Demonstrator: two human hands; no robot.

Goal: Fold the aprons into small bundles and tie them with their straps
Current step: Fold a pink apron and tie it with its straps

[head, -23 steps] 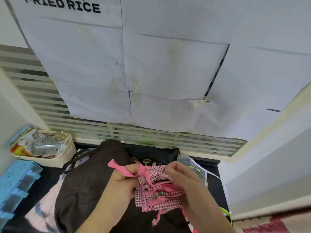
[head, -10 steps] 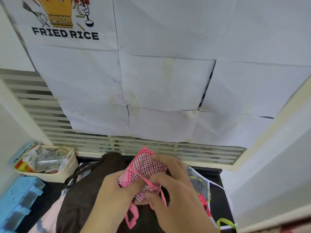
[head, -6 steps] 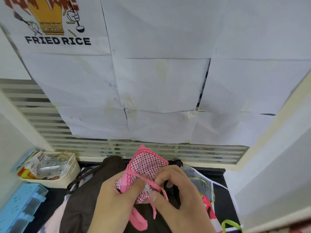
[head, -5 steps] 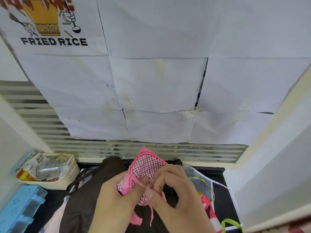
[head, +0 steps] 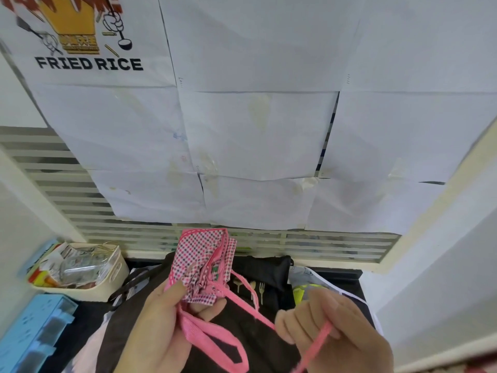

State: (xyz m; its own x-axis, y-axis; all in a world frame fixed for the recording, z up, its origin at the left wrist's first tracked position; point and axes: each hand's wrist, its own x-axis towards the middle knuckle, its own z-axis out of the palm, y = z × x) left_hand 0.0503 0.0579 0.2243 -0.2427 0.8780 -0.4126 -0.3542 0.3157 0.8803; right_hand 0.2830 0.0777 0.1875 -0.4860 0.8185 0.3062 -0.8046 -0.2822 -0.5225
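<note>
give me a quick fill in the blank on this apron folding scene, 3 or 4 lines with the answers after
1. The left hand grips a folded bundle of pink ____ apron.
2. The right hand pulls a thin pink ____ that runs from the bundle.
3. The sign on the wall reads FRIED ____.
4. The cream bin of packets stands to the ____ of the bundle.

Missing words: checked; strap; RICE; left
</note>
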